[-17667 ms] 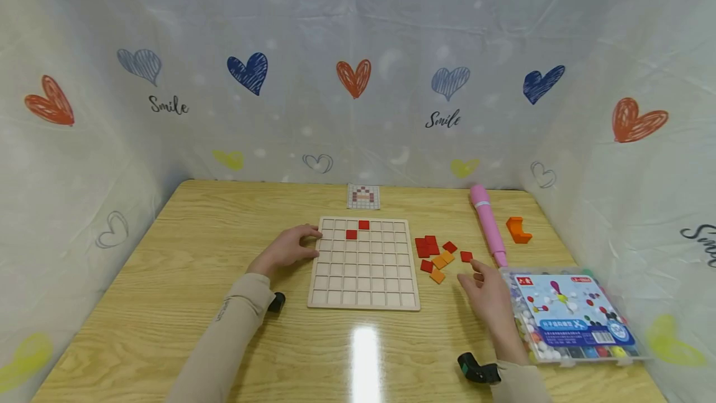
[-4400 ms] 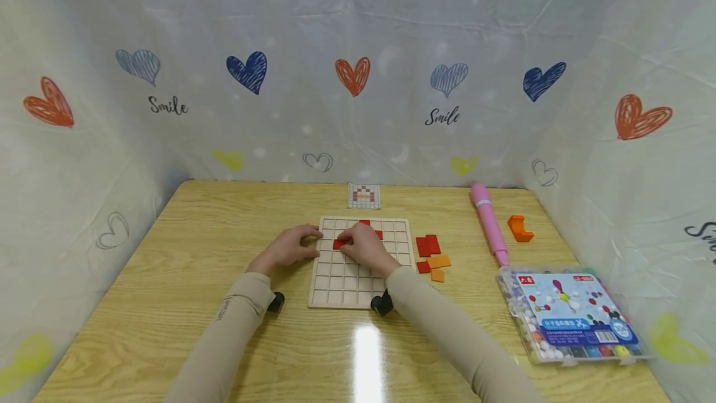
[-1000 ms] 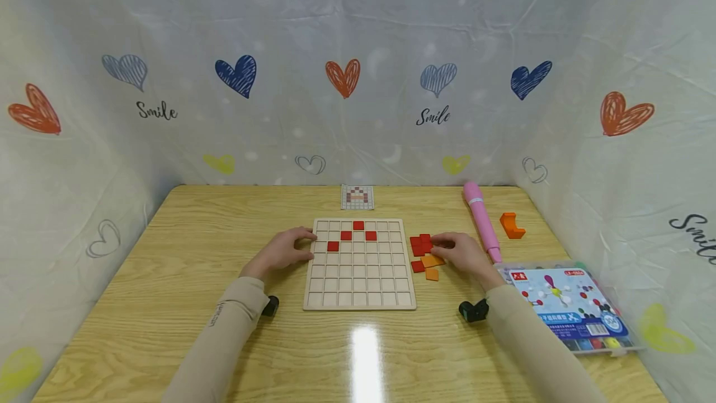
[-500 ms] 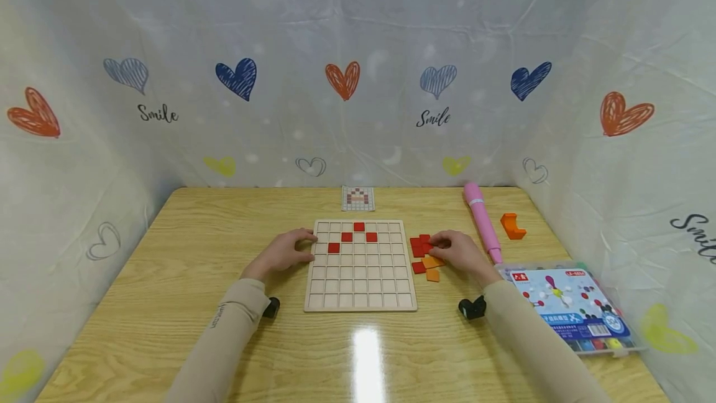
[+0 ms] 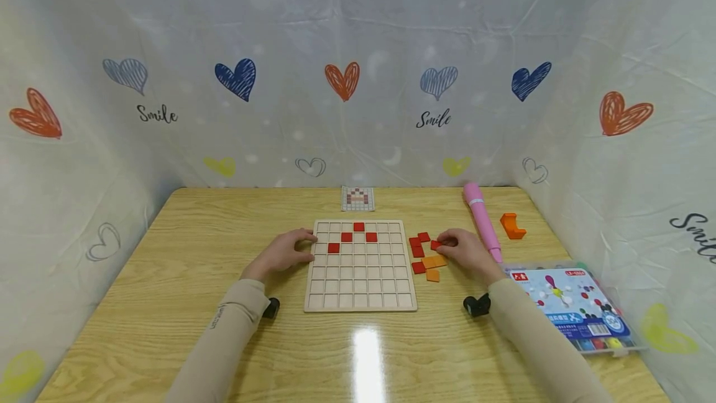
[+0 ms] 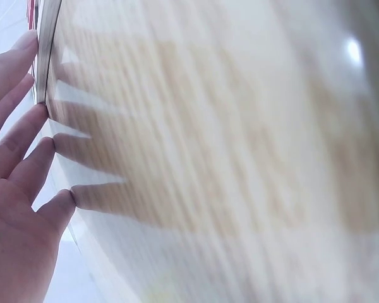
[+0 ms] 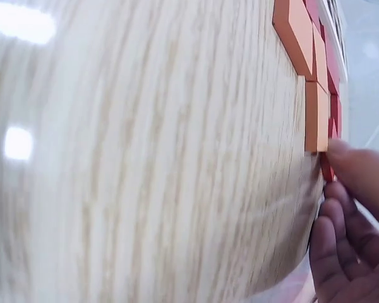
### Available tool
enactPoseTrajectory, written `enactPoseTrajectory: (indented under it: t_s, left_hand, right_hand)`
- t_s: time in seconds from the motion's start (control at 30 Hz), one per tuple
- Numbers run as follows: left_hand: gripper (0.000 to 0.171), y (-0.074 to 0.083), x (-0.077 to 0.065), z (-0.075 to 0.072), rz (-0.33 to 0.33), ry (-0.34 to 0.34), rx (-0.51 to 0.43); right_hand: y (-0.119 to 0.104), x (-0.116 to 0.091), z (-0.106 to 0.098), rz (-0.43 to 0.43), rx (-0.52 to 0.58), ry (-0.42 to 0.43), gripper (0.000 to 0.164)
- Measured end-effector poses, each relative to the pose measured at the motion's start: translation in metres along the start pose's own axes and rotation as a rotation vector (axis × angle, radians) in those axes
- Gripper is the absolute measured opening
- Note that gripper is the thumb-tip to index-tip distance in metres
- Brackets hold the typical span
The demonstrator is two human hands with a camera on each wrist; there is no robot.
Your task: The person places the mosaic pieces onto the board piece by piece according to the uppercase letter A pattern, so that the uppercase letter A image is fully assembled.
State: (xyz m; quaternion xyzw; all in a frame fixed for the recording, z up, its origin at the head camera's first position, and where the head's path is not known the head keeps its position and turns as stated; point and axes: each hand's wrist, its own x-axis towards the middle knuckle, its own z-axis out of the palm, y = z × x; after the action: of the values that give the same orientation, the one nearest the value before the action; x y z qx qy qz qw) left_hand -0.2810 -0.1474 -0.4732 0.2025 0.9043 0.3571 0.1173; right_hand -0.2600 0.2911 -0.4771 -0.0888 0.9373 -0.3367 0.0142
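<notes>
A pale wooden grid board (image 5: 353, 282) lies on the table, with several red square tiles set in its upper cells. My left hand (image 5: 282, 252) rests its fingertips against the board's left edge, fingers fairly straight; the left wrist view shows fingertips along the board's side (image 6: 47, 47). To the right of the board my right hand (image 5: 464, 249) pinches a red tile (image 5: 434, 245) between thumb and fingers, low over the table. Loose red tiles (image 5: 416, 247) and orange tiles (image 5: 433, 262) lie between that hand and the board. In the right wrist view, orange tiles (image 7: 316, 117) partly hide the red ones.
A small printed pattern card (image 5: 358, 198) lies behind the board. At the right are a pink cylindrical stick (image 5: 483, 222), an orange angular piece (image 5: 512, 226) and a clear plastic box (image 5: 587, 303) of coloured balls, partly under my right forearm. Hanging cloth surrounds the table.
Over the last half second, my right hand has drawn one red tile rightward out of the cluster. Earlier, two more red tiles came onto the board. The left hand stays at the edge.
</notes>
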Motion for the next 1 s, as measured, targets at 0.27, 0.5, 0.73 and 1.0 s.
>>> enactPoseTrajectory:
  t_s: [0.27, 0.5, 0.73, 1.0]
  left_hand:
    - [0.043, -0.002, 0.001, 0.000, -0.001, 0.001, 0.001]
    - [0.043, -0.003, 0.001, 0.001, 0.013, 0.001, 0.001]
    - [0.043, -0.003, 0.001, 0.001, 0.010, 0.001, -0.004]
    - [0.043, -0.004, 0.002, 0.002, 0.012, 0.003, 0.016]
  right_hand:
    - [0.006, -0.001, -0.005, 0.078, 0.000, 0.078, 0.025]
    - [0.007, 0.001, -0.011, 0.074, -0.010, 0.070, 0.029]
    - [0.015, 0.005, -0.012, 0.039, -0.028, 0.058, 0.031]
    - [0.016, 0.007, -0.013, 0.039, -0.046, 0.089, 0.028]
